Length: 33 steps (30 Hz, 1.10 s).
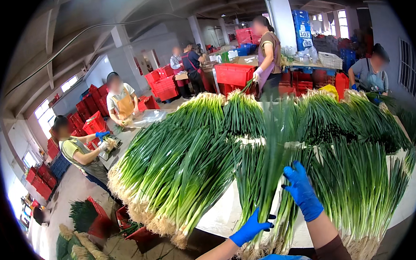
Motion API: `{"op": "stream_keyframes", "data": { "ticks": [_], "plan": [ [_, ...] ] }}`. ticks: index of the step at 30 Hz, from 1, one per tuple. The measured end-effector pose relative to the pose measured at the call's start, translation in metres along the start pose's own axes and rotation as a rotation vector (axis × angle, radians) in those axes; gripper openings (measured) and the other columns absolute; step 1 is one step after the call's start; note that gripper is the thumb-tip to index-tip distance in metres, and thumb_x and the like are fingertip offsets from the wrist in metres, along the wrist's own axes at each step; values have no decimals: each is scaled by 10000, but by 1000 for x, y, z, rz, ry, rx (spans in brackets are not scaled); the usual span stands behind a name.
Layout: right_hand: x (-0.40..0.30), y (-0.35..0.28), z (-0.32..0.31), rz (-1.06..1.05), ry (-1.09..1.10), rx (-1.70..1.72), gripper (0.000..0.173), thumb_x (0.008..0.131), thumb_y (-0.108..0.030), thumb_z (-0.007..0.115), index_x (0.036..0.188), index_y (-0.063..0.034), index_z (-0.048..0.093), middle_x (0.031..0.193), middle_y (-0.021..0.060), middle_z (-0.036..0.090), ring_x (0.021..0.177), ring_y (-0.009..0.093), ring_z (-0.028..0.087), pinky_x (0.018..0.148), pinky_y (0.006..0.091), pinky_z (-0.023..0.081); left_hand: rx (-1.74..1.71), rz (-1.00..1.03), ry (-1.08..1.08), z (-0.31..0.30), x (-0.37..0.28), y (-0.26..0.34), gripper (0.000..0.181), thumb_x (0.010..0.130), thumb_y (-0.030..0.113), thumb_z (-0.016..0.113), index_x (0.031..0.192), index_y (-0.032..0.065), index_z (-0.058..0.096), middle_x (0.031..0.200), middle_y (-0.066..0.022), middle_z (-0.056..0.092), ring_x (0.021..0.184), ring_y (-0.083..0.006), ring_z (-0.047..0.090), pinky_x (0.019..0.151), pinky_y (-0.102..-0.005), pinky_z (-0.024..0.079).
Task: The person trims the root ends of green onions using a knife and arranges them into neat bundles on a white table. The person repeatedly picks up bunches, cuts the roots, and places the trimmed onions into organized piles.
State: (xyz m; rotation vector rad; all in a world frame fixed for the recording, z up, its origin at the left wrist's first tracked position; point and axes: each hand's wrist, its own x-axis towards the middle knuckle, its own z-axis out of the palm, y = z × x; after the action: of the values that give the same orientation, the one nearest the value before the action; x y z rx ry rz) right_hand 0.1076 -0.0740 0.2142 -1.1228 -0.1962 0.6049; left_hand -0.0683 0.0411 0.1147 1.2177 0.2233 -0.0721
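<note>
My left hand [252, 228], in a blue glove, is closed around the lower stems of a bunch of green onions [273, 169], whose leaves stand up from the table. My right hand [299, 185], also blue-gloved, is beside those leaves with its fingers apart, holding nothing that I can see. Under and beside the held bunch lie more green onions with roots towards me. A large heap of green onions [182, 173] lies to the left, roots at the table's edge. Another row [356, 179] lies to the right.
More green onions [244, 114] line the far side of the white table [225, 211]. Co-workers stand at the left, across the table and at the far right. Red crates [235, 74] are stacked behind; a red crate [99, 218] and bundles [83, 254] are on the floor at left.
</note>
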Motion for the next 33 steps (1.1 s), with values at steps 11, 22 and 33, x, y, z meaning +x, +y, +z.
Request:
{"op": "stream_keyframes", "data": {
  "ticks": [11, 22, 33],
  "plan": [
    [-70, 161, -44, 760, -301, -7, 417, 912, -342, 600, 1190, -33, 565, 1058, 95, 635, 900, 181, 625, 715, 303, 538, -804, -376, -5, -67, 35, -79, 537, 886, 247, 493, 1326, -54, 430, 1256, -205, 553, 1100, -341, 575, 952, -460, 465],
    [-83, 159, -54, 657, -189, -175, 297, 918, -115, 555, 1179, 24, 578, 1065, 108, 639, 924, 161, 588, 847, 278, 465, -694, -430, 382, -38, 18, -62, 349, 865, 116, 575, 1191, -5, 558, 1083, -182, 637, 945, -300, 642, 826, -403, 544],
    [-98, 145, -63, 638, -322, -27, 444, 907, -187, 627, 1290, 4, 509, 1181, 110, 609, 1033, 154, 563, 925, 280, 439, -582, -261, 161, -31, -7, -54, 423, 881, 72, 528, 1296, 5, 484, 1183, -162, 593, 1057, -273, 606, 899, -401, 517]
  ]
}}
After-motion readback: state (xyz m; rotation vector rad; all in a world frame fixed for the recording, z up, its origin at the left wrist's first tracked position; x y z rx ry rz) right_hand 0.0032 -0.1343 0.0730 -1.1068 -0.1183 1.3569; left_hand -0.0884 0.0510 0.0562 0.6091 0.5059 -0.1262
